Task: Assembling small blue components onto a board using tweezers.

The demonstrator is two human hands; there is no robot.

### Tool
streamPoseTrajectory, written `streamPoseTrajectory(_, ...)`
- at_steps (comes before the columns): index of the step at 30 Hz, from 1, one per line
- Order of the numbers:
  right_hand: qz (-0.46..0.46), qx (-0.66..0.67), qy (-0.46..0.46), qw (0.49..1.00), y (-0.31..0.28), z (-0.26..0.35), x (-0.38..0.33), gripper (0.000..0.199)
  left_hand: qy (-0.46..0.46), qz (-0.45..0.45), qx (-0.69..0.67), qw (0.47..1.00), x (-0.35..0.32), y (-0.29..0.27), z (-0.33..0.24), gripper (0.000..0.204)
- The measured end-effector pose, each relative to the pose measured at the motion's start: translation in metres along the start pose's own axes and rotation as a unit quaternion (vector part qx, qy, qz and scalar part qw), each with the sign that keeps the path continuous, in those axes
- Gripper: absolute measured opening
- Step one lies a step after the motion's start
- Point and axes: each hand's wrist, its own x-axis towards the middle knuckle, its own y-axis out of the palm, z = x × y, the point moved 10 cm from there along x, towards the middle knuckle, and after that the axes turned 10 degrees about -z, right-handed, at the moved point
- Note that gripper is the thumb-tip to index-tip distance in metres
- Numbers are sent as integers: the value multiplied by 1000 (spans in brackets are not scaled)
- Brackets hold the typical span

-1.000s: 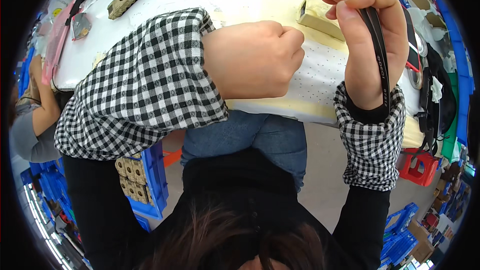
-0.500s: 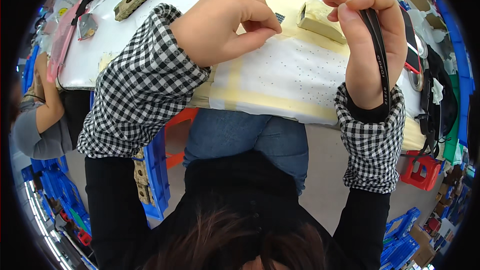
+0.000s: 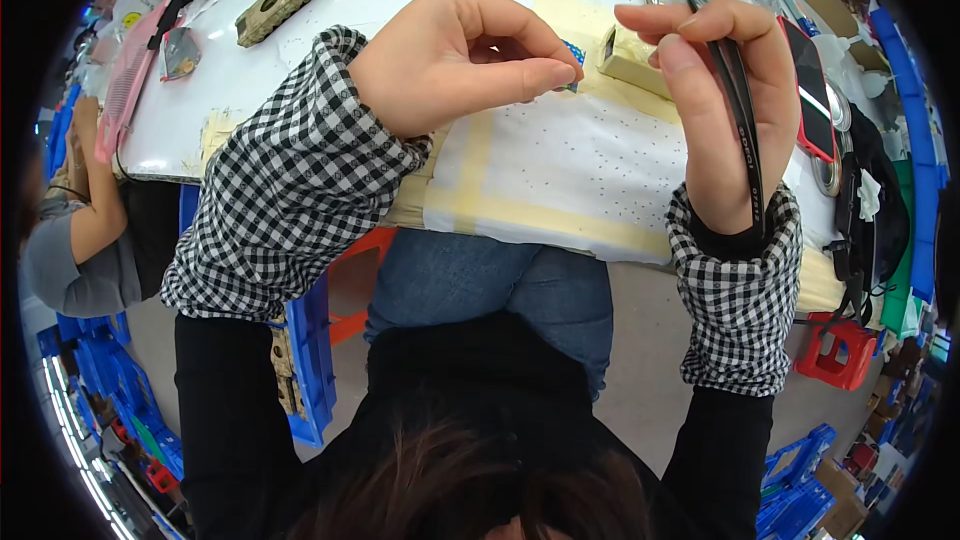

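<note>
Tweezers, black and closed, sit pinched upright in the right hand, tips parked clear of the dotted white sheet on the table, while the left hand pinches a small blue piece just above it, presumably for close placement.
</note>
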Motion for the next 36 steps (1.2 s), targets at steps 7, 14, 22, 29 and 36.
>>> streamPoseTrajectory(7, 48, 19, 45, 998, -3, -23, 2, 69, -32, -29, -124, 991, -2, -5, 5, 22)
streamPoseTrajectory(14, 16, -19, 82, 996, -3, -23, -1, 37, -78, -25, -211, 974, -4, -7, 14, 21)
streamPoseTrajectory(22, 10, 67, 116, 991, -1, -33, -2, 30, -5, -75, -156, 985, -10, -21, 3, 15)
streamPoseTrajectory(29, 27, 71, 134, 988, 10, -36, -6, 30, 5, -65, -172, 983, -12, -19, 3, 15)
streamPoseTrajectory(36, 76, 19, 107, 991, 13, -33, -6, 40, 9, -64, -175, 983, -11, -18, 3, 14)
